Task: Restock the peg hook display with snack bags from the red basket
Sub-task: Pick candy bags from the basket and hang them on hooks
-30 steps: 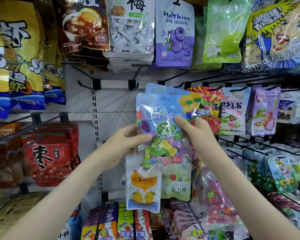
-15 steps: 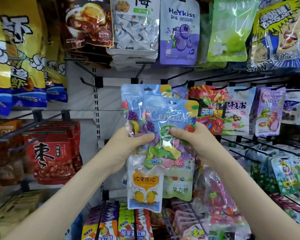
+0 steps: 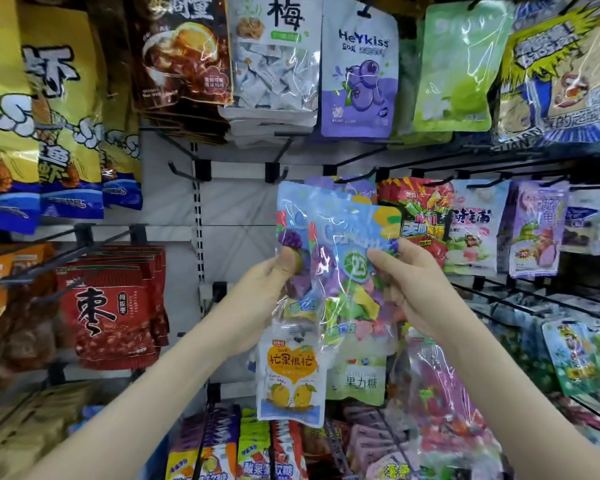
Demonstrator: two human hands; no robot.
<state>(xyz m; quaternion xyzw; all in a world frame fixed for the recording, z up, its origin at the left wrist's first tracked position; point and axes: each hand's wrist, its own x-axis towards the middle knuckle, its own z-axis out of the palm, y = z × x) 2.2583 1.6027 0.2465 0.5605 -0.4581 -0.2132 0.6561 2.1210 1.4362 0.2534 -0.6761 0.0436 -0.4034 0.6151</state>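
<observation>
Two light-blue candy bags with clear windows and coloured sweets are held up before the peg wall. My left hand point(image 3: 257, 292) grips the rear candy bag point(image 3: 291, 216) at its left side, thumb on the front. The front candy bag point(image 3: 350, 244) is pinched at its right side by my right hand point(image 3: 406, 282). Both bags overlap, their tops just below two bare black peg hooks point(image 3: 278, 171). The red basket is out of view.
Full hooks surround the spot: a purple blueberry bag point(image 3: 357, 77) and a white plum bag point(image 3: 274, 53) above, a red-green bag point(image 3: 423, 216) to the right, red jujube bags point(image 3: 111, 306) at left, a mango bag point(image 3: 291, 372) hanging below the hands.
The two bags were stacked together, then slid apart sideways: my left hand drew the rear bag leftward while my right hand kept the front bag. Both stay at about the same height.
</observation>
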